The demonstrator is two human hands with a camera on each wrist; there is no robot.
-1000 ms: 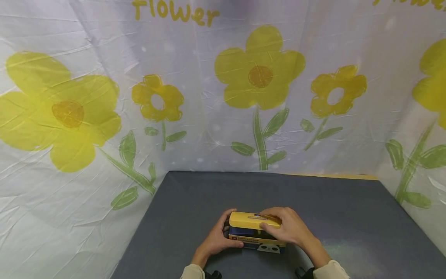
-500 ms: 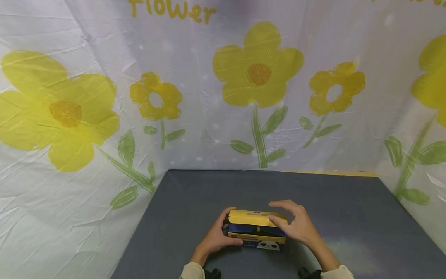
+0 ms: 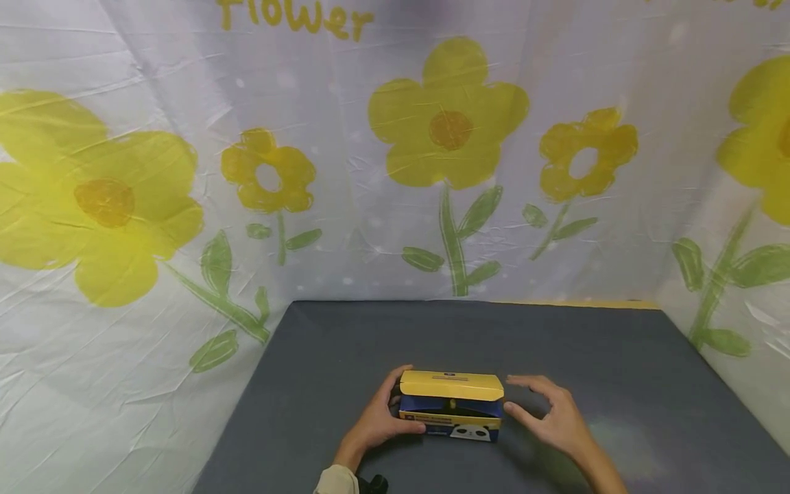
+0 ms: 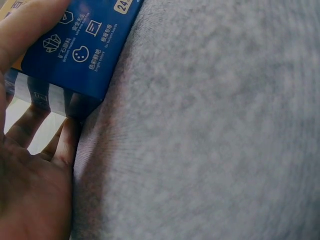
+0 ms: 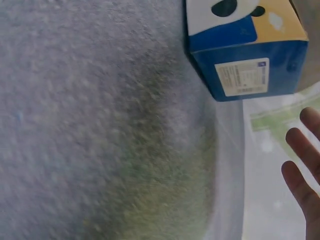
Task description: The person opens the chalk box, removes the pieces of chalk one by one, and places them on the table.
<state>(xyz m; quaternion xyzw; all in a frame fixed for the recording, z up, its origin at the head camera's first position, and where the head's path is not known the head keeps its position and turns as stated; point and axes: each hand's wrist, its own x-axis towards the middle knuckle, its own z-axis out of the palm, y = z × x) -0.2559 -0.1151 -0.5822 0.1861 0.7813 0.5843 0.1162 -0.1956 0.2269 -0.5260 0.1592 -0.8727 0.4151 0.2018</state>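
A blue and yellow cardboard chalk box (image 3: pixel 432 431) with a panda face on its front stands on the table. Its yellow lid (image 3: pixel 453 385) is tilted up, and a dark gap shows beneath the lid's front edge. My left hand (image 3: pixel 376 420) grips the box's left end, thumb at the front and fingers round the back. In the left wrist view, the thumb lies over the printed blue side (image 4: pixel 85 55). To the right of the box, my right hand (image 3: pixel 555 418) is held apart from it, fingers spread. The right wrist view shows a white label (image 5: pixel 242 77) on the box's end.
The dark grey table (image 3: pixel 345 343) carries the box near its front. Behind it and at both sides hangs a white cloth (image 3: pixel 358 240) printed with yellow flowers. A strip of yellow edging (image 3: pixel 580 304) runs along the table's back right.
My right hand has let go of the lid and drawn away to the right. The left hand keeps its grip on the box. The head view has shifted slightly.
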